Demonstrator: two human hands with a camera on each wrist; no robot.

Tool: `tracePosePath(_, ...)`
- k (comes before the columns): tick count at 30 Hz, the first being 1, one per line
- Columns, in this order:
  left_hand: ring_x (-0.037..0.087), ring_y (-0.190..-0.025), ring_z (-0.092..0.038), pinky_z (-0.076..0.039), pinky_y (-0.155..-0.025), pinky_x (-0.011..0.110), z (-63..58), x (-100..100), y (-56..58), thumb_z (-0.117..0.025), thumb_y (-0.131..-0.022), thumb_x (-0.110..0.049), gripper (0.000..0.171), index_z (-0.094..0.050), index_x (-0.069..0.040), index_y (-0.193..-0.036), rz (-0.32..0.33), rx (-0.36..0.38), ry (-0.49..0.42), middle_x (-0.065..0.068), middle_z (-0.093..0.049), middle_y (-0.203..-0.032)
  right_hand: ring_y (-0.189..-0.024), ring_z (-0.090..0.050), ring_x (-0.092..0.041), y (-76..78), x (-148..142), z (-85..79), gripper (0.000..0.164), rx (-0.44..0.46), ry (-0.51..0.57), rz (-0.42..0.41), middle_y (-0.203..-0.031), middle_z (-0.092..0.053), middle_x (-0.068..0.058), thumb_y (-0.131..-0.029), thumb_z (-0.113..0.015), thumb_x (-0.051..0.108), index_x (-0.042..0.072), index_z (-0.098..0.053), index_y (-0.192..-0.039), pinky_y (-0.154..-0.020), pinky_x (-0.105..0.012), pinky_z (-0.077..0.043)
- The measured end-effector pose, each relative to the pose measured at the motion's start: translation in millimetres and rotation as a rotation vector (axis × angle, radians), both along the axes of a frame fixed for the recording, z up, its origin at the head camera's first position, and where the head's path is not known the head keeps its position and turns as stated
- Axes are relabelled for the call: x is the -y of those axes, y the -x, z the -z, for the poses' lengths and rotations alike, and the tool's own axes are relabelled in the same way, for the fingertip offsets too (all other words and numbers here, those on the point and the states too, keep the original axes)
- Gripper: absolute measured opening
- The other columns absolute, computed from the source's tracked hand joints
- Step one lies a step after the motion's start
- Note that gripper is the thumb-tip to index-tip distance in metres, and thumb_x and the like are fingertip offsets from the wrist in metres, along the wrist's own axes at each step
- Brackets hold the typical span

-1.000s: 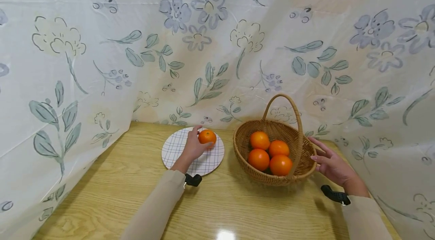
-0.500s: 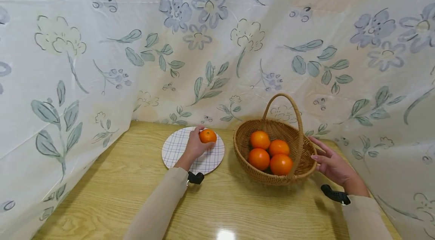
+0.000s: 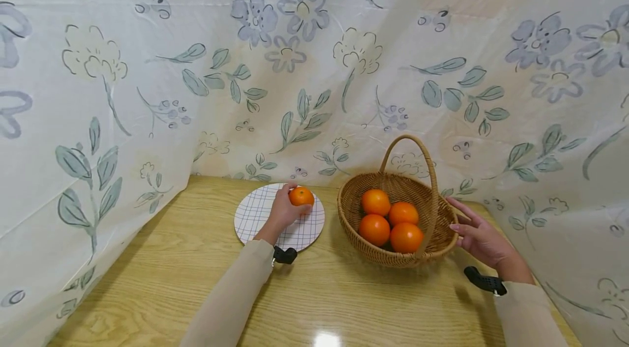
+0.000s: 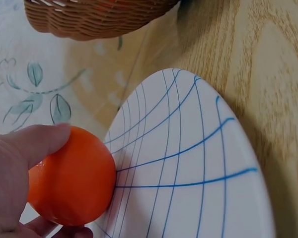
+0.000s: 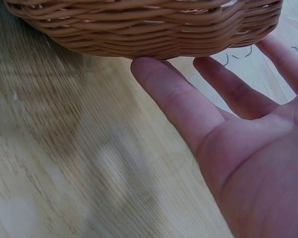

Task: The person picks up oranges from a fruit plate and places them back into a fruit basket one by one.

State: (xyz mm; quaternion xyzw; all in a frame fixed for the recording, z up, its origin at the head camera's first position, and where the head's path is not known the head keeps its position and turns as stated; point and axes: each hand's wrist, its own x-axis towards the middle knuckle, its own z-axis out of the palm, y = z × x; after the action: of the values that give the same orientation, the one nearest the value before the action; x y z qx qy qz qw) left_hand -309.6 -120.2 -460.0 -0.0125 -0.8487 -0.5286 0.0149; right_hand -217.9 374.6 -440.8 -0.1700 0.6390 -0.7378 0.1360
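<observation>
My left hand (image 3: 284,211) holds an orange (image 3: 301,196) over the far right part of a round white plate (image 3: 253,216) with blue grid lines. In the left wrist view, the thumb lies on one side of the orange (image 4: 82,178) and fingertips show below it. Whether the fruit rests on the plate is hard to tell. At the right, my right hand (image 3: 484,243) touches the side of a wicker basket (image 3: 363,249) with its fingers extended. From the right wrist view, the fingertips (image 5: 148,67) meet the woven wall. Several oranges (image 3: 375,230) lie inside the basket.
The basket's tall arched handle (image 3: 432,189) rises over its right part. A wooden table (image 3: 314,292) carries the plate and basket. Floral cloth (image 3: 304,63) hangs behind the table and along both sides.
My left hand has shifted slightly to the right and its fingers have closed in around the orange, which has moved a little with them. The right hand and basket look the same.
</observation>
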Motion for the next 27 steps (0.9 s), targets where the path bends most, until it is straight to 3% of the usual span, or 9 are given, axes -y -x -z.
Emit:
tracePosePath(11,0.036,-0.127,-0.053,-0.047,-0.112,0.051,-0.1,-1,-1.7,-0.084,-0.085,-0.015,0.076,-0.044,-0.007,-0.149,0.01,-0.066,-0.015,0.019,-0.048,-0.146,-0.123,-0.064,-0.009,0.8,-3,1.6,0.074,-0.004,-0.011,0.0,-0.146,-0.044,0.012,-0.106,-0.036,-0.006,0.021,-0.003,-0.166,-0.093,-0.036,-0.06)
tracePosePath(19,0.035,-0.123,-0.056,-0.05,-0.107,0.051,-17.6,-4,-11.6,-0.085,-0.083,-0.014,0.073,-0.048,-0.008,-0.145,0.046,-0.115,-0.03,0.018,-0.052,-0.14,-0.122,-0.064,-0.01,1.1,-2,2.4,0.074,-0.005,-0.014,0.013,-0.145,-0.045,0.011,-0.106,-0.037,-0.006,0.021,-0.005,-0.167,-0.093,-0.037,-0.06)
tracePosePath(27,0.034,-0.12,-0.059,-0.054,-0.102,0.05,-40.4,-4,-23.2,-0.085,-0.082,-0.015,0.069,-0.051,-0.01,-0.142,0.156,-0.159,-0.066,0.015,-0.054,-0.141,-0.124,-0.064,-0.01,-0.1,-1,0.2,0.075,-0.009,-0.017,0.007,-0.144,-0.045,0.012,-0.106,-0.039,-0.005,0.02,-0.004,-0.167,-0.094,-0.036,-0.06)
